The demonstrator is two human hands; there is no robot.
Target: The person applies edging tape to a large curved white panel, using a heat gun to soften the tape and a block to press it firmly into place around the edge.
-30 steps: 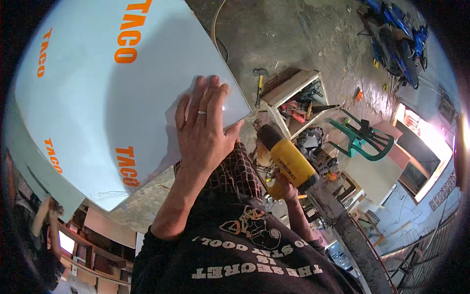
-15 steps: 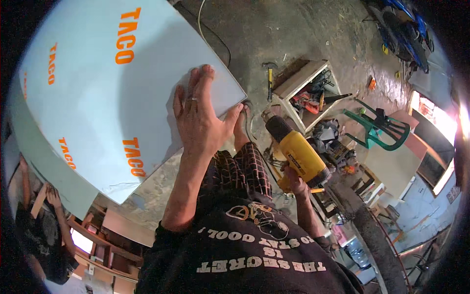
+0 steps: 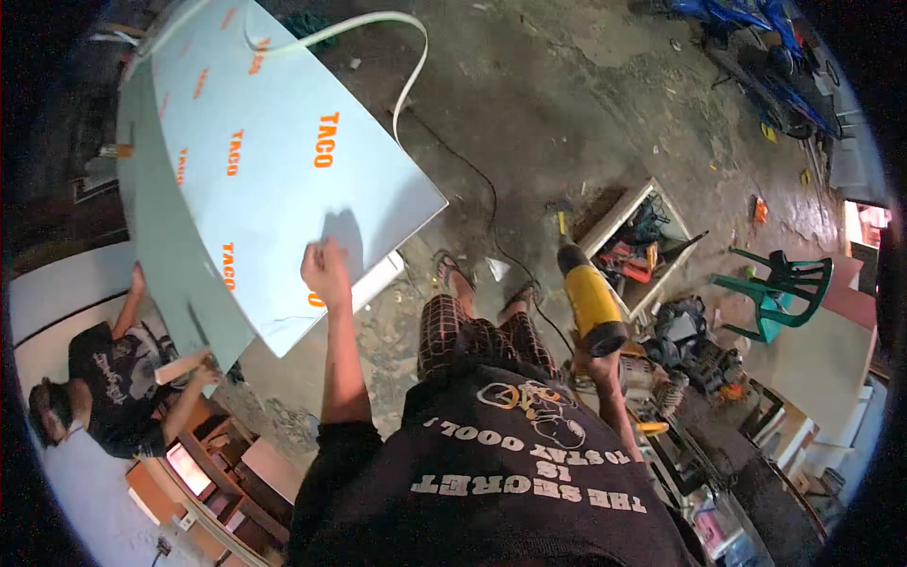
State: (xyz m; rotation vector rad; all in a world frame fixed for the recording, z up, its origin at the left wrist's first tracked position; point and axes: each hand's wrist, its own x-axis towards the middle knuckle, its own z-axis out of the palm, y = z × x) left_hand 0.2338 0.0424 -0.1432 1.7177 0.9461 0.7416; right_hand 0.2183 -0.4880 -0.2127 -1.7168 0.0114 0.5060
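Observation:
A white-faced board (image 3: 274, 189) with orange print extends away on my left. Over its near part is my left hand (image 3: 326, 272), its fingers curled in with nothing visible in them; its shadow falls on the board. My right hand (image 3: 595, 364) grips a yellow heat gun (image 3: 595, 300) with a dark nozzle, to the right of my legs, the nozzle pointing away from me. A thin white strip (image 3: 420, 57) loops off the board's far edge and hangs beside it. The gun's handle is mostly hidden.
Another person (image 3: 113, 387) at left has hands at a greenish panel (image 3: 156, 217) beside the board. An open wooden box (image 3: 642, 250) of tools stands on the floor ahead right, a green plastic chair (image 3: 779, 293) beyond. A dark cord (image 3: 494, 203) runs across the floor.
My left hand has left the board's corner, moved left and curled its fingers. The heat gun has swung right, more upright. My view has shifted, showing more floor and the white strip.

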